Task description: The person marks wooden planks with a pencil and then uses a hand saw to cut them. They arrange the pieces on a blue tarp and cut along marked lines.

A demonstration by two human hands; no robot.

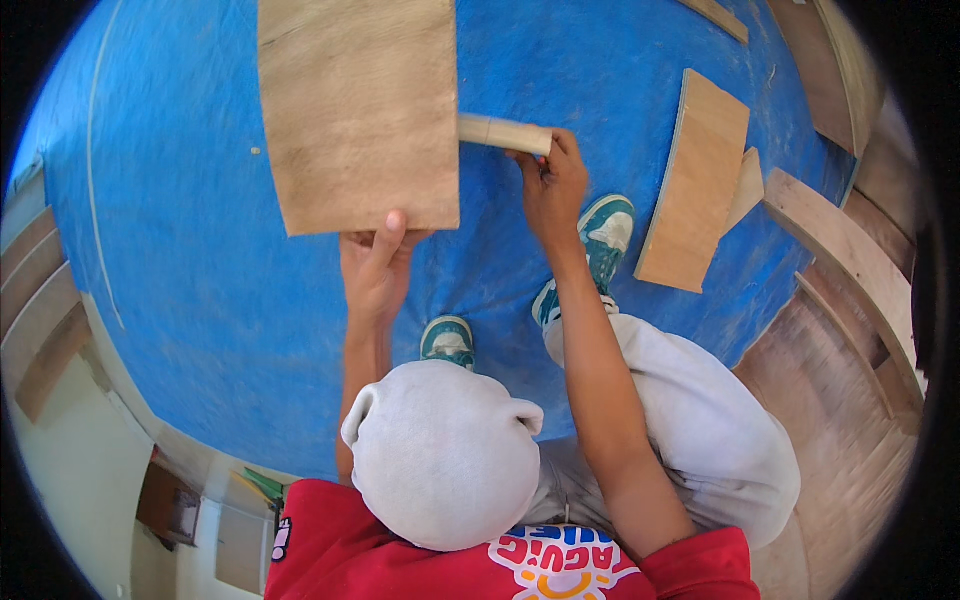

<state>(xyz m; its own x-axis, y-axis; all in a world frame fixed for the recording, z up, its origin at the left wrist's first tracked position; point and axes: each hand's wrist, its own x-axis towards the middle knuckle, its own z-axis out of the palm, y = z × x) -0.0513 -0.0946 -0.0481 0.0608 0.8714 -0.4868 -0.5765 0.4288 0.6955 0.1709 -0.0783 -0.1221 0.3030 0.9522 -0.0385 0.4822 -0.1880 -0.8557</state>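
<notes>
My left hand point(380, 262) grips the near edge of a rectangular plywood board point(362, 120), thumb on top and fingers mostly hidden beneath. The board is light brown with a faint grain and reaches the top of the view. To its right, my right hand point(555, 190) pinches the right end of a pale wooden strip point(500, 133). The strip's left end meets the board's right edge; whether it continues under the board is hidden.
A blue sheet point(200, 330) covers the floor. On it at the right lie a plywood piece point(695, 185), a smaller offcut point(743, 192) and a narrow strip point(722, 18). Curved-looking planks point(845, 250) stand at the right rim, more boards point(40, 290) at the left.
</notes>
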